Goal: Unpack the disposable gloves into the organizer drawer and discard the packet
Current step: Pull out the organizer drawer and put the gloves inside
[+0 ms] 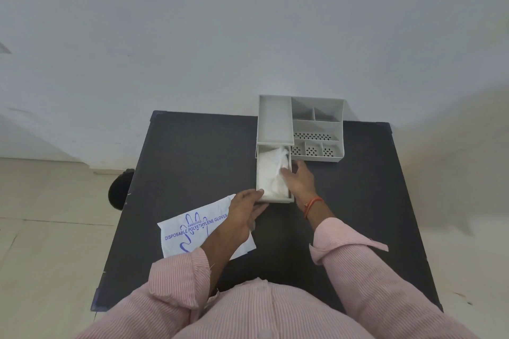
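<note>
A grey organizer (316,124) stands at the table's far edge, its drawer (260,173) pulled out toward me. White disposable gloves (271,170) lie bunched inside the drawer. My right hand (298,180) reaches over the drawer's right wall, fingers pressing on the gloves. My left hand (245,215) grips the drawer's front left corner, thumb on the rim. Under my left wrist lies the flat white packet (192,228) with blue print reading "disposable polyethylene gloves".
The dark table (358,201) has the organizer's small open compartments (314,150) at the back. A dark round object (119,190) sits on the tiled floor just left of the table. A pale wall rises behind.
</note>
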